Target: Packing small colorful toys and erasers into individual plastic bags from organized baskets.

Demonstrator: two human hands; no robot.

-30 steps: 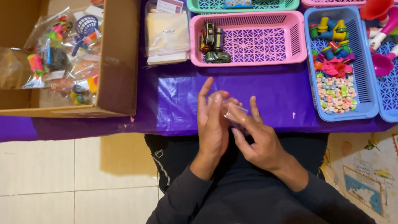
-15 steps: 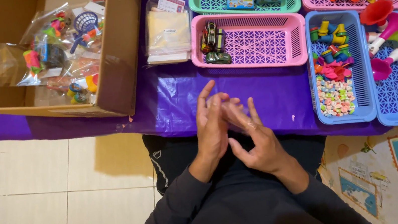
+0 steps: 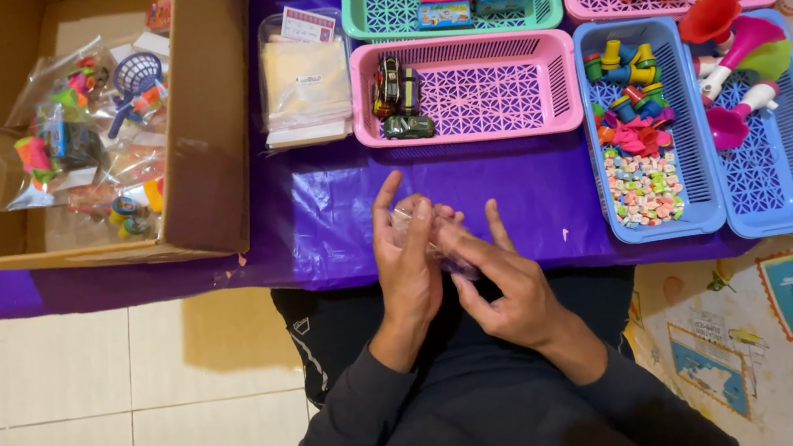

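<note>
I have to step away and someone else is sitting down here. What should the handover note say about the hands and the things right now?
Left hand and right hand: both pinch one small clear plastic bag over the purple table cover; nothing shows inside it.
Supplies: toy cars in the pink basket, small toys and candies in the blue basket, stack of clear bags.
Done: filled bags lie in the cardboard box.
Left: this bag is unfilled.

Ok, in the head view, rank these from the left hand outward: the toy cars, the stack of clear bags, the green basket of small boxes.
From the left hand:
1. Toy cars, straight ahead in the pink basket.
2. Stack of clear bags, ahead and left, beside the cardboard box.
3. Green basket, back row.
</note>
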